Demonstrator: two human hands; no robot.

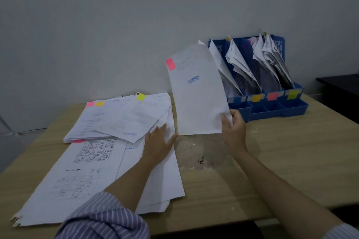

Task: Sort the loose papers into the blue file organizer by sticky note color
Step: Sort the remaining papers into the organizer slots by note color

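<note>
Right hand (233,122) grips the lower right corner of a white printed sheet (196,91), thumb on the near face and the other fingers curled behind it; the sheet stands nearly upright, lifted clear of the light wooden table (272,161). A pink sticky note (170,63) sits at the sheet's top left corner, the corner farthest from the gripping fingers, and a blue "REJECTED" stamp (193,79) shows about midway up the page.

Beyond and to the right of the right fingertips: the blue plastic file organizer (295,91), standing at the back of the table against the grey wall (116,25). Its upright slots hold slumped white papers. Front lip carries labels: an orange tab (256,98), a pink-red tab (272,96) and a yellow-green tab (292,94). The top right corner of the held sheet overlaps the organizer's leftmost slot in view; contact cannot be told.

Left hand (158,142) lies flat, fingers straight and slightly spread, palm down on the spread pile of loose white papers (116,122). Ahead of its fingertips the top sheet bears a yellow-green sticky note (141,96); farther left, at the pile's far edge, a pink note (90,104) and an orange note (99,103) sit side by side. Below the left wrist lies a sheet with printed cartoon panels (93,153). Striped blue-white sleeve (101,219) at the bottom edge.
</note>
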